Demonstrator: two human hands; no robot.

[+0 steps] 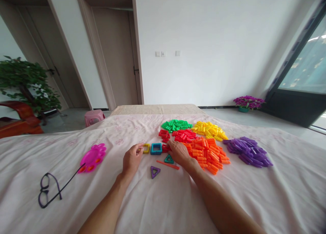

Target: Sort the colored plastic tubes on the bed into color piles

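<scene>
My left hand (132,158) pinches the left side of a yellow square magnetic tile (146,148) between thumb and fingers. A blue square tile (156,149) lies to its right on the cloth. My right hand (180,153) is closed over a red square tile (164,148) just right of the blue one, its fingertips partly hiding it. Nearer me are a teal triangle tile (168,159), a thin orange stick (167,164) and a purple triangle tile (155,172). More red square tiles (164,135) lie beyond the right fingers.
Piles of orange pieces (207,152), red pieces (183,135), green pieces (176,125), yellow pieces (209,130) and purple pieces (248,152) spread to the right. On the left lie a pink paw-shaped tray (92,157) and black glasses (46,190). A pink stool (94,117) stands beyond the table.
</scene>
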